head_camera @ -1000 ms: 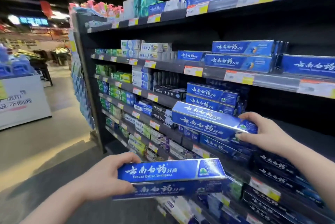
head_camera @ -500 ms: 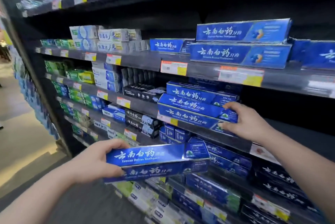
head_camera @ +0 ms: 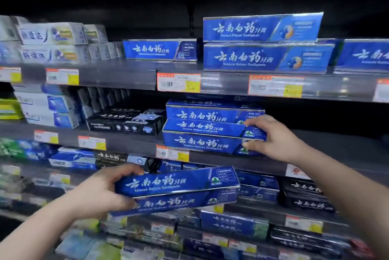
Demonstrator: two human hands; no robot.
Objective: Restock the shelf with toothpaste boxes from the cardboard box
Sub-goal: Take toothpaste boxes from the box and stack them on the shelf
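My left hand (head_camera: 99, 194) grips the left end of two stacked blue toothpaste boxes (head_camera: 179, 186), held in the air in front of the lower shelves. My right hand (head_camera: 273, 139) holds the right end of another blue toothpaste box (head_camera: 206, 127), which lies on a stack of like blue boxes (head_camera: 202, 146) on the middle shelf (head_camera: 134, 144). More blue boxes (head_camera: 261, 57) stand on the shelf above. The cardboard box is out of view.
Black toothpaste boxes (head_camera: 126, 123) sit left of the blue stack, white ones (head_camera: 48, 108) further left. Right of my right hand the middle shelf is dark and bare (head_camera: 336, 146). Price tags (head_camera: 179, 81) line each shelf edge. Lower shelves hold mixed boxes.
The view has moved closer to the shelf. My right hand has pushed its blue box further onto the stack on the middle shelf. My left hand has kept its two boxes and lifted slightly.
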